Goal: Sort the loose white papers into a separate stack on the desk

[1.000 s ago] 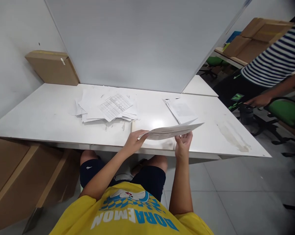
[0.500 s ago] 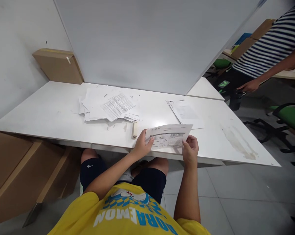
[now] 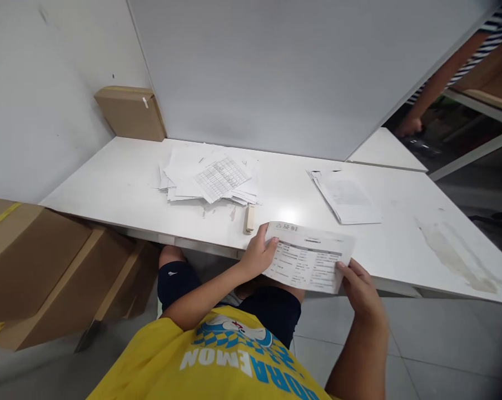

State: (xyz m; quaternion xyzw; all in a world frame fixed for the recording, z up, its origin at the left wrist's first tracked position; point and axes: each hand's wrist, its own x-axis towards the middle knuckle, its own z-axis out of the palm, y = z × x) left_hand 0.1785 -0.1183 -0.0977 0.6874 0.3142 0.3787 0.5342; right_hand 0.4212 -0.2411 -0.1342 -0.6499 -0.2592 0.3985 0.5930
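Observation:
I hold a printed paper sheet (image 3: 309,258) in both hands over the front edge of the white table (image 3: 121,189). My left hand (image 3: 257,256) pinches its left edge, thumb on top. My right hand (image 3: 361,289) grips its lower right corner. The sheet faces up toward me and shows lines of text. A small beige stapler (image 3: 249,218) lies on the table just beyond my left hand. A messy heap of papers (image 3: 211,178) lies further back, and a tidy stack of sheets (image 3: 346,195) sits to the right.
A brown cardboard box (image 3: 129,113) leans in the back left corner against the white partition (image 3: 276,72). Larger cardboard boxes (image 3: 38,261) stand on the floor at my left. Another person's arm (image 3: 438,89) in a striped sleeve shows beyond the partition, top right. A stain (image 3: 455,255) marks the table's right side.
The sheet has tilted from nearly edge-on to face up and come down toward me. My view has shifted left. The other person has moved further away at the right.

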